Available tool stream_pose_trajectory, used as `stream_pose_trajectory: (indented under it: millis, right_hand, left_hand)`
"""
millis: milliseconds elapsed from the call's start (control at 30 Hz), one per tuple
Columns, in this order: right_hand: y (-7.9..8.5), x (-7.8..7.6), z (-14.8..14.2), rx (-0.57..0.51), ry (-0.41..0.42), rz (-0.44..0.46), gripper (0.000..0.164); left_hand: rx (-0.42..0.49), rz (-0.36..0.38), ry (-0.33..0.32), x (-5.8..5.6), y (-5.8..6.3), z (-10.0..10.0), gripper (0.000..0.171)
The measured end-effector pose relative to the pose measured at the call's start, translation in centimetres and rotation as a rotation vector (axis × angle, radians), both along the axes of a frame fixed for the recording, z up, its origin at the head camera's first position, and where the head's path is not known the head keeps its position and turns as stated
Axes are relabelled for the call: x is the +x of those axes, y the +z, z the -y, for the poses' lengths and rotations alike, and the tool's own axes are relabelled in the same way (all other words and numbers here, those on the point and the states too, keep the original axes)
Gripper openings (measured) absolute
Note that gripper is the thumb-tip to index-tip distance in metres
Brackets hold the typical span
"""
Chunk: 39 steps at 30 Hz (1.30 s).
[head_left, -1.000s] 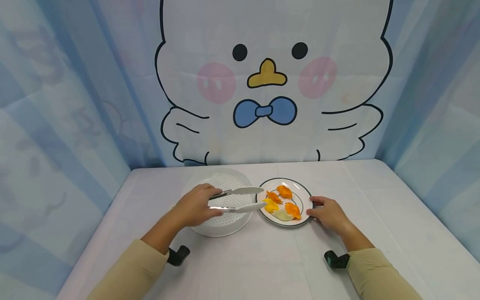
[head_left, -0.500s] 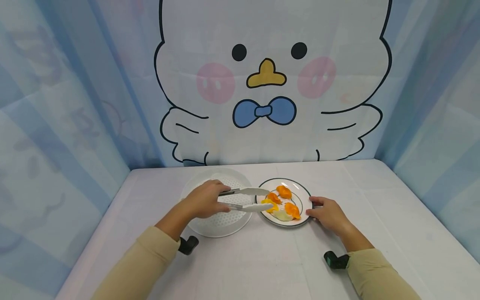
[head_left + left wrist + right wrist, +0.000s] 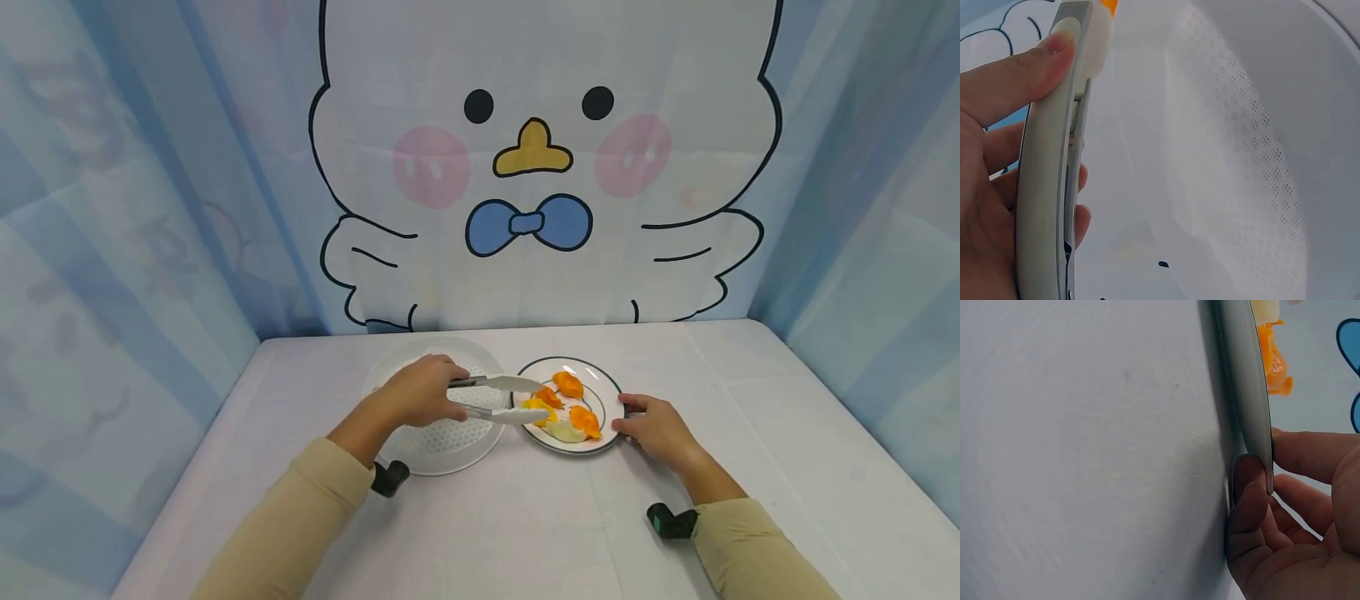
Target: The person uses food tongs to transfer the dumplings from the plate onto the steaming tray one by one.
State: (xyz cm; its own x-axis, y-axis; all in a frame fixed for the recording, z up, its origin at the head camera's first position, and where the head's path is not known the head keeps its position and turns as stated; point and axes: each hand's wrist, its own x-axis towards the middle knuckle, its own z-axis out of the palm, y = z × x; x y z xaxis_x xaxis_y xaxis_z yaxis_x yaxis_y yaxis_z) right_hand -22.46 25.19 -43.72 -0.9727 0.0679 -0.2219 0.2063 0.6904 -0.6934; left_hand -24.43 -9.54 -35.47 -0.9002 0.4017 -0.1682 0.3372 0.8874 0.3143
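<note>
My left hand [image 3: 423, 392] grips a pair of metal tongs [image 3: 501, 382] with pale tips, its thumb laid along one handle in the left wrist view. The two tips are spread apart and reach over the left side of a white plate [image 3: 606, 388] with dark rim lines. On that plate lie several soft-looking pieces: orange ones [image 3: 585, 421], a yellow one partly behind the lower tip, and a pale one [image 3: 566, 432]. My right hand [image 3: 660, 429] pinches the plate's right rim, thumb above and fingers below, as the right wrist view shows.
Left of the plate, beneath my left hand and the tongs, stands a round white basin with a perforated insert [image 3: 461, 437]. Both rest on a white-covered table [image 3: 525, 533]. Behind it hangs a printed curtain [image 3: 525, 292], with blue curtains at either side.
My left hand has moved right and slightly away from me, bringing the tongs' tips farther over the plate. The right hand and the plate look unmoved.
</note>
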Motion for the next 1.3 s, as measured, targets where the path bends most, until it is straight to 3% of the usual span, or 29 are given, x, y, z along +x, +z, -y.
stream_pose_trajectory:
  millis: [700,1300]
  right_hand:
    - [-0.2,-0.1,-0.2,-0.031,-0.005,0.014,0.064]
    - [-0.3,-0.2,-0.3,-0.006,0.009,0.010,0.064]
  left_hand:
    - [-0.077,-0.034,-0.063,-0.6,0.9,-2.2,0.053]
    - [-0.080,-0.021,-0.069,0.4,1.6,-1.0,0.051]
